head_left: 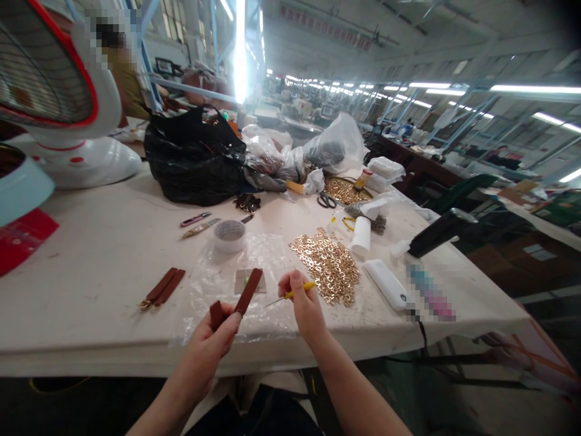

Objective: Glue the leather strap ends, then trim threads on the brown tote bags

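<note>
Left hand (213,339) pinches brown strap (249,292), nearside of tape roll (229,246); its long axis slants away rightward. Yellow-handled pick (289,295), right and nearside of roll, points left, tip near strap, apart. Right hand (306,306) closed on pick handle, off the strap. Metal rings (333,272) heaped farther right of roll.
</note>
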Demonstrator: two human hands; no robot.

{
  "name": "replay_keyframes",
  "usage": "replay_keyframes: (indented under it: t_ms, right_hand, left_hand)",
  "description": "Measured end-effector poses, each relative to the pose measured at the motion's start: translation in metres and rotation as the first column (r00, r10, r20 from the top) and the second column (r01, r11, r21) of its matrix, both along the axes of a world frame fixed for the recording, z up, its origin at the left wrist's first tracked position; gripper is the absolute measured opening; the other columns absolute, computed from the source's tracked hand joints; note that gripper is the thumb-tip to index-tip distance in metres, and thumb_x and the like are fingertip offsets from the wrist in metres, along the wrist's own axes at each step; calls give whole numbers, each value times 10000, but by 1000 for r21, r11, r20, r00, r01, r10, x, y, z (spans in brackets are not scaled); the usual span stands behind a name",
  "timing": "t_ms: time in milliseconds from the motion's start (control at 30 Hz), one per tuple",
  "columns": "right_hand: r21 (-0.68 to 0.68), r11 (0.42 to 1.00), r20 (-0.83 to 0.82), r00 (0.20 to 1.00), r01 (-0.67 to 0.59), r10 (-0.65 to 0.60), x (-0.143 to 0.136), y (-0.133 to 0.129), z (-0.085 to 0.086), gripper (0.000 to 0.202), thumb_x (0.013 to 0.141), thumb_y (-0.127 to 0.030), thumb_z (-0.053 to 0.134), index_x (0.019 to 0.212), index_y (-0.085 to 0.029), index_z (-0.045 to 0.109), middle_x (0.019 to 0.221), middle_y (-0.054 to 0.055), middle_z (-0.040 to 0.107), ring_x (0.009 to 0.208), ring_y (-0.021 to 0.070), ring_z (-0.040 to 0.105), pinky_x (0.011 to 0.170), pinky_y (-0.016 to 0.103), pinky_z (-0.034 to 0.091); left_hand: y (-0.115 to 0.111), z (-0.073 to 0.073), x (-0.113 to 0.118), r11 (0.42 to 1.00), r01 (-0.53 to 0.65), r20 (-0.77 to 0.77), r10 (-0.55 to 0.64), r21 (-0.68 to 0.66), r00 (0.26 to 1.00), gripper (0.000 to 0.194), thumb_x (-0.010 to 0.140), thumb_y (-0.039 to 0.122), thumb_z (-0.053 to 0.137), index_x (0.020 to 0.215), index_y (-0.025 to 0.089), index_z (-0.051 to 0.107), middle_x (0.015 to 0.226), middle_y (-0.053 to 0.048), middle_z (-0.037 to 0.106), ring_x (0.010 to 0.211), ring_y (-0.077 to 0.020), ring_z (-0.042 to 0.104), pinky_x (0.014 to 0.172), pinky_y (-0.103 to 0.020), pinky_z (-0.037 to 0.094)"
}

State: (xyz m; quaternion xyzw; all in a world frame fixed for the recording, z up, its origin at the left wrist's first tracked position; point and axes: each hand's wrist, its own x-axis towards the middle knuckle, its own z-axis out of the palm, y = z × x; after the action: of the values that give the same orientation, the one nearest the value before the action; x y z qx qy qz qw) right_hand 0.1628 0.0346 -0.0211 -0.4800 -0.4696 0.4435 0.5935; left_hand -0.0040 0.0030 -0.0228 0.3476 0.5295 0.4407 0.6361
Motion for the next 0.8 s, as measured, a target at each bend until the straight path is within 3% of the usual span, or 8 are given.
replay_keyframes:
  t_ms: [133, 267, 533, 667, 800]
  right_hand:
    - [62, 995, -43, 997, 73, -71, -8, 26, -10, 426, 850, -546, 446, 625, -186, 485, 542, -33, 468, 518, 100, 432, 528, 236, 353]
    - [87, 991, 28, 994, 103, -106, -22, 45, -27, 407, 869, -519, 420, 629, -193, 469, 545, -38, 459, 526, 105, 439, 546, 239, 362]
    - [107, 993, 201, 978, 42, -63, -25, 52, -50, 361, 886, -468, 415, 658, -196, 484, 558, -37, 471, 541, 113, 462, 562, 240, 368]
    - [103, 994, 150, 988, 22, -37, -24, 54, -47, 376, 879, -489, 420, 657, -193, 484, 557, -38, 474, 539, 110, 466, 556, 237, 371]
    - [80, 990, -88, 990, 113, -106, -21, 44, -26, 401, 859, -526, 448, 640, -190, 468, 548, -40, 465, 508, 92, 407, 503, 225, 331]
  left_hand:
    - [9, -4, -12, 992, -122, 2, 122, 15, 992, 363, 636, 457, 686, 744, 187, 468, 514, 104, 360, 424, -36, 257, 407, -162, 208]
    - [13, -6, -25, 983, -181, -24, 182, 37, 983, 379, 607, 453, 719, 721, 184, 478, 509, 97, 369, 432, -40, 286, 404, -151, 228]
    - [11, -15, -24, 977, -214, -20, 213, -3, 977, 409, 557, 454, 751, 728, 172, 509, 493, 95, 365, 428, -31, 273, 407, -140, 213]
    - [11, -11, -22, 974, -227, -43, 227, 6, 973, 393, 560, 442, 748, 719, 167, 516, 484, 96, 372, 416, -28, 266, 402, -145, 200]
    - [11, -7, -22, 983, -185, -86, 185, 13, 979, 407, 559, 469, 741, 720, 168, 519, 497, 86, 415, 422, -43, 301, 408, -162, 220]
